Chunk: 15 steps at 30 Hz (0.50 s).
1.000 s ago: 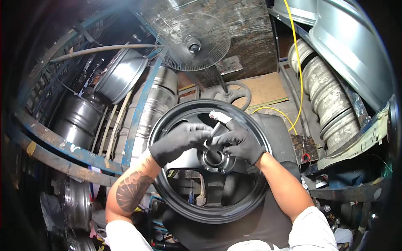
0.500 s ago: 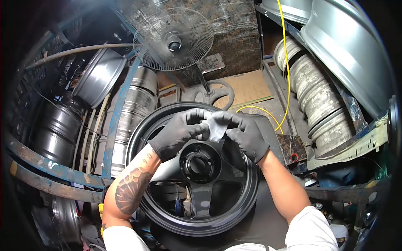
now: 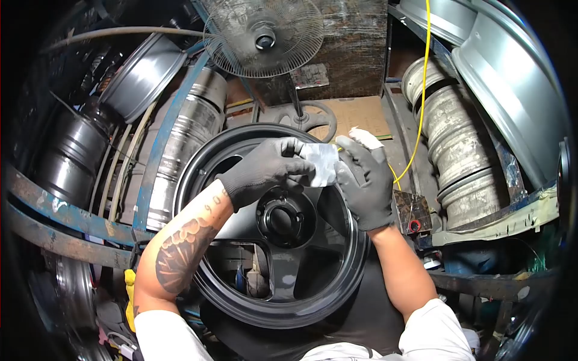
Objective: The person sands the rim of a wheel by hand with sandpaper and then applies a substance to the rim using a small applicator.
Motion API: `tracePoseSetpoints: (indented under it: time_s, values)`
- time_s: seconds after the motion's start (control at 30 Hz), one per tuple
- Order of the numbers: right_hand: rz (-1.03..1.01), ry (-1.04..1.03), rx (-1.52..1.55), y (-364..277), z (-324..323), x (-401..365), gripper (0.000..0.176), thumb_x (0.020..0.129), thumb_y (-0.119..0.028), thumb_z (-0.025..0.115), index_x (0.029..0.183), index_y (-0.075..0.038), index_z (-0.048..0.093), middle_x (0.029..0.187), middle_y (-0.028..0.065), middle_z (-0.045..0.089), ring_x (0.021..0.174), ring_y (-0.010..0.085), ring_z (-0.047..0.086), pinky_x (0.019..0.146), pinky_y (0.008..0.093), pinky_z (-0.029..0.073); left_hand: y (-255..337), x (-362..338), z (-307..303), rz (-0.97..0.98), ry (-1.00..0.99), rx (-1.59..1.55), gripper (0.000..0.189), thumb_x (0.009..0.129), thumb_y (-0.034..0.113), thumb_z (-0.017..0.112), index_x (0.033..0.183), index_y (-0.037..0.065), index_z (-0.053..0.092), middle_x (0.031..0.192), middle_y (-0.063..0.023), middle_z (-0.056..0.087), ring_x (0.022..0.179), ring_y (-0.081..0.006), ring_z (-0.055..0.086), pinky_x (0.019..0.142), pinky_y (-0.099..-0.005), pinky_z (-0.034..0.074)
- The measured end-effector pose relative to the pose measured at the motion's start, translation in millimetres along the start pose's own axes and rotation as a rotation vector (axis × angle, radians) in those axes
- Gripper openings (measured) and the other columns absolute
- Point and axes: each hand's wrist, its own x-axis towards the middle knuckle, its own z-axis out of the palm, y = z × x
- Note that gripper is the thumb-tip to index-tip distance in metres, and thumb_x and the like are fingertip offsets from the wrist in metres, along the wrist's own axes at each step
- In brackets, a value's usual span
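Note:
A black spoked wheel rim (image 3: 238, 304) lies flat in front of me, its centre hub (image 3: 282, 218) facing up. Both my hands wear dark grey gloves. My left hand (image 3: 268, 168) pinches the left edge of a small grey sheet of sandpaper (image 3: 322, 162) above the rim's far side. My right hand (image 3: 367, 183) holds the sheet's right edge, its fingers partly spread, and its white-tipped finger sticks up behind the sheet. Neither hand touches the rim.
A standing fan (image 3: 265, 36) is behind the rim. Stacked bare metal rims (image 3: 448, 141) stand at right, more rims (image 3: 141, 75) at left behind a blue steel frame (image 3: 153, 162). A yellow cable (image 3: 421, 102) hangs at right. Cardboard (image 3: 364, 114) lies on the floor.
Both hands lifted from the hub to the rim's far side and unfolded the sheet between them. The view shifted, so the rim sits lower left in frame.

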Motion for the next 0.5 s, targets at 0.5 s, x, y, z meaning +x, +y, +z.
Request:
tracePoseSetpoints:
  time_s: [0.5]
  values:
    - [0.237,-0.001,0.150,6.1,1.6,-0.8,0.027,0.102,-0.025,0.066,0.113,-0.001,0.073,0.096,0.0075,0.075,0.088,0.0105,0.067,0.082,0.0277,0.053,7.8,-1.1,16.5,0.501,0.311,0.441,0.029,0.098,0.018,0.070,0.120,0.003,0.059,0.095,0.0003,0.065,0.081,-0.0047,0.062,0.074,-0.0214,0.053]
